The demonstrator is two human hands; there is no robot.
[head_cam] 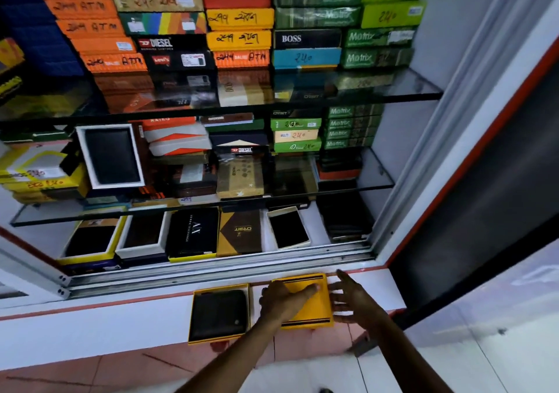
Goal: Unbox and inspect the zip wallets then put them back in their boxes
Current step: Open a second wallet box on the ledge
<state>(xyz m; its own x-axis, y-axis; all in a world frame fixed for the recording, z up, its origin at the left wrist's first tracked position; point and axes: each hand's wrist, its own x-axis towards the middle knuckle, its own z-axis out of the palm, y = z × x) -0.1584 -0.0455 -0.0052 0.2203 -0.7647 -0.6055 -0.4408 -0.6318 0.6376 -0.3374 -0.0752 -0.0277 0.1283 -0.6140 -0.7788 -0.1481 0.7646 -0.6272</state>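
Along the bottom of the frame, a white ledge [90, 329] before the glass-shelved cabinet [402, 92] carries an open yellow box [219, 314] holding a black zip wallet [218, 312]. Right of it, the left hand [282, 300] lies flat on a yellow lid [311, 305], fingers together; the right hand [354, 300] touches its edge, fingers spread.

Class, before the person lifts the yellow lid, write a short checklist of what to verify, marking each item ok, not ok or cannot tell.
1. Left hand flat on yellow lid: ok.
2. Right hand at lid's right edge, fingers spread: ok.
3. Lid gripped firmly: cannot tell.
4. Black wallet seated in open box: ok.
5. Wallet zip closed: cannot tell.
6. Lid and box both on the ledge: ok.
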